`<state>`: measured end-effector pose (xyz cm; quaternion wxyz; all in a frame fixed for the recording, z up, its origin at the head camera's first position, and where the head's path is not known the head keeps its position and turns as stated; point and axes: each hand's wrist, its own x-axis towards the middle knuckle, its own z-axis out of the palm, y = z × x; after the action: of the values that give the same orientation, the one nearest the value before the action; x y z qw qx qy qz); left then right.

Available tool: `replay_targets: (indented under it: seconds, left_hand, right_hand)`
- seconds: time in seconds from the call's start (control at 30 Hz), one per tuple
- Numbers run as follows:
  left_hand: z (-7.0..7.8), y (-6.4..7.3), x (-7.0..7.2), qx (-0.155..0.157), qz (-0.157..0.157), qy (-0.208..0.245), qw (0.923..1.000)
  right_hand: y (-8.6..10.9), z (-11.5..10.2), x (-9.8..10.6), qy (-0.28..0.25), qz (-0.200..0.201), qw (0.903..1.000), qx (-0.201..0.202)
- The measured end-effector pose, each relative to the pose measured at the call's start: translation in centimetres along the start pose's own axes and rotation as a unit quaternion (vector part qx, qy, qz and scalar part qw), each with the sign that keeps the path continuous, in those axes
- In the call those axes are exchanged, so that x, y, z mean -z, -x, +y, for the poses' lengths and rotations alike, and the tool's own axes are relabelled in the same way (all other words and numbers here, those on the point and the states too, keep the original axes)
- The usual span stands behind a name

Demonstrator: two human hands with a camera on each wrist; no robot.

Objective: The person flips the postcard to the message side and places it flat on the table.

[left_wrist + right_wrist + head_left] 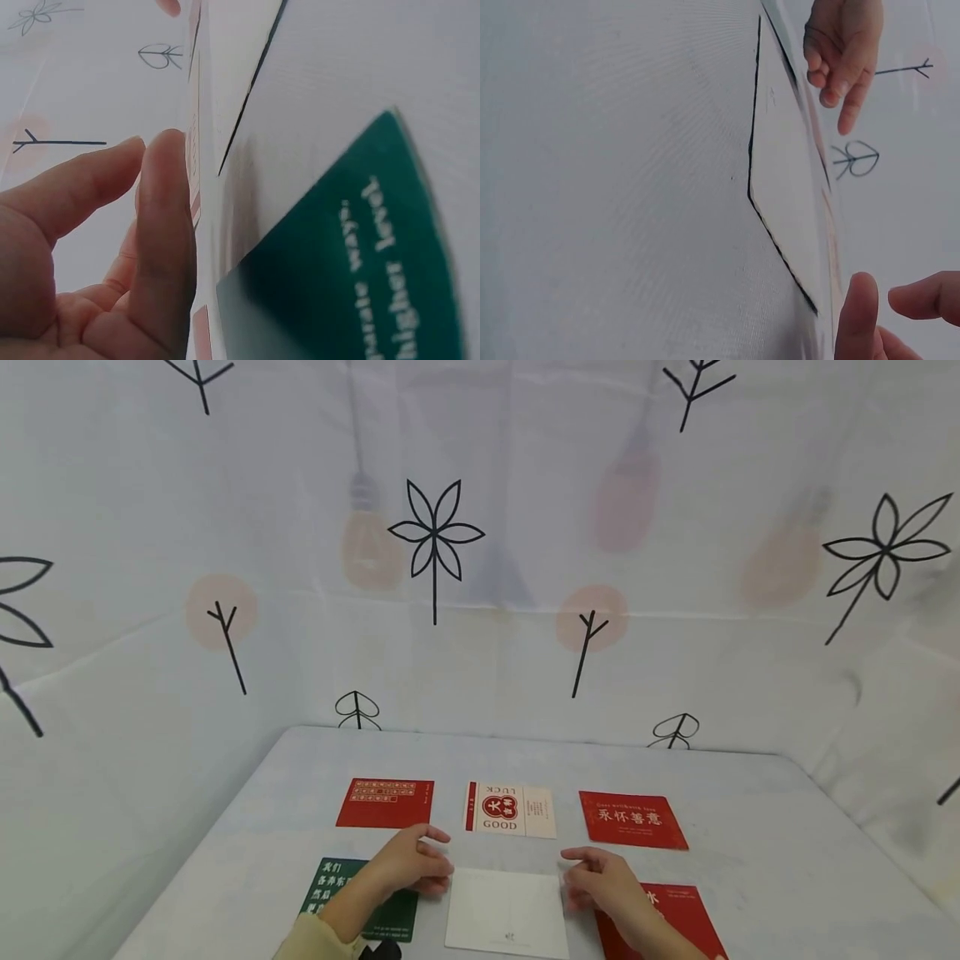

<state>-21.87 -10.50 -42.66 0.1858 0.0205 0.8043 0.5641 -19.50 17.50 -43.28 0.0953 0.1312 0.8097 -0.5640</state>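
Note:
A blank white card (507,912) with a tiny mark near its lower edge lies flat on the table between the two hands. On its left side my left hand (416,862) hovers with loosely bent fingers, partly over a green card (393,917) with white writing. To the right, my right hand (603,883) is held above the table, its wrist covering part of a red card (686,914). Neither hand holds anything. In the left wrist view, thumb and finger of the left hand (112,247) come close together with nothing between them. The right hand (889,322) shows its thumb and a finger apart.
Behind the hands lie three cards in a row: a red card with small boxes (386,803), a cream "GOOD LUCK" card (536,812) and a red card with white characters (633,820). A white table (787,860) bears them all. A patterned white curtain (495,668) encloses it.

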Motion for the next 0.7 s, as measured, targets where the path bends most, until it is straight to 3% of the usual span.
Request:
replay_targets:
  seconds: [0.17,0.47,0.7]
  left_hand:
    - [0.2,-0.4,0.0,0.006,0.011,-0.002,0.9999]
    - [0.5,-0.9,-0.2,-0.029,0.024,-0.005,0.9993]
    - [0.7,-1.4,-0.1,-0.029,0.031,-0.004,0.9991]
  right_hand:
    - [-0.2,-0.2,0.0,-0.009,-0.001,1.0000,0.000]
    - [-0.6,-0.5,0.0,-0.014,0.012,0.9997,0.018]
    - [-0.9,-0.6,-0.1,-0.024,0.026,0.9992,0.018]
